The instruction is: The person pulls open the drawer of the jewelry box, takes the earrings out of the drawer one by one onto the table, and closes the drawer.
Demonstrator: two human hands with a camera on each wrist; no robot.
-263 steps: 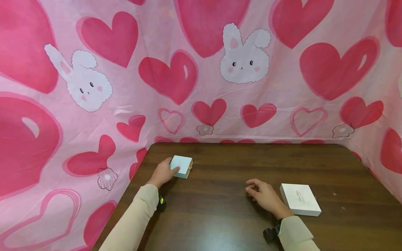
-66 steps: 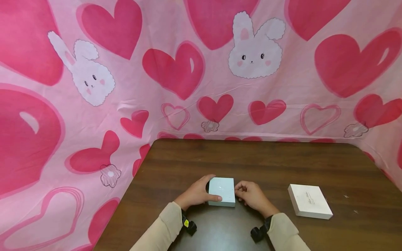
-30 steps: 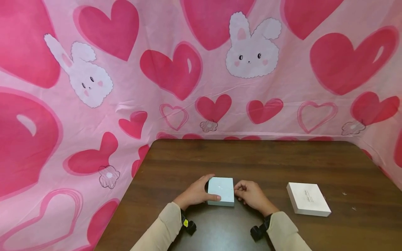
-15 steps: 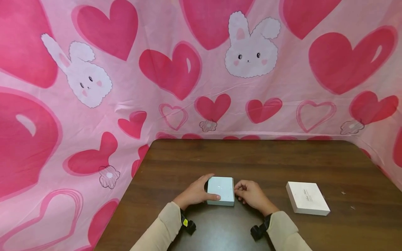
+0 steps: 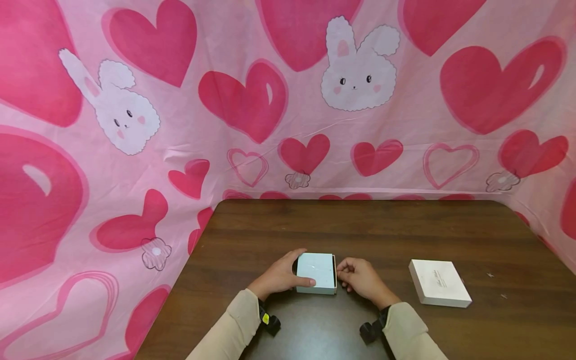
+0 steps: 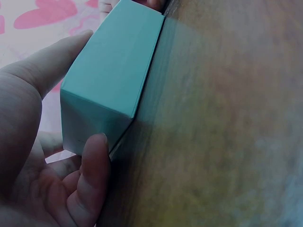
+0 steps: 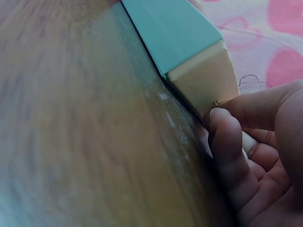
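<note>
A light blue drawer box (image 5: 317, 271) lies flat on the brown table (image 5: 373, 230), between both hands. My left hand (image 5: 278, 275) grips its left end, the thumb along the near part and the fingers at the far side. In the left wrist view the blue sleeve (image 6: 113, 61) shows close up. From the sleeve's right end a tan inner drawer (image 7: 206, 75) sticks out a little way. At that drawer's front my right hand (image 5: 361, 281) pinches a small pull tab (image 7: 216, 102) between thumb and forefinger; most of the tab is hidden by the fingertips.
A flat white box (image 5: 440, 283) with dark lettering lies to the right of the right hand. Two small pale marks show on the tabletop beyond it. A pink cloth (image 5: 252, 40) with hearts and rabbits hangs behind and beside the table.
The blue box came from the far left to the middle earlier, and both hands met at it. Over the last second the tan drawer has slid slightly out to the right.
</note>
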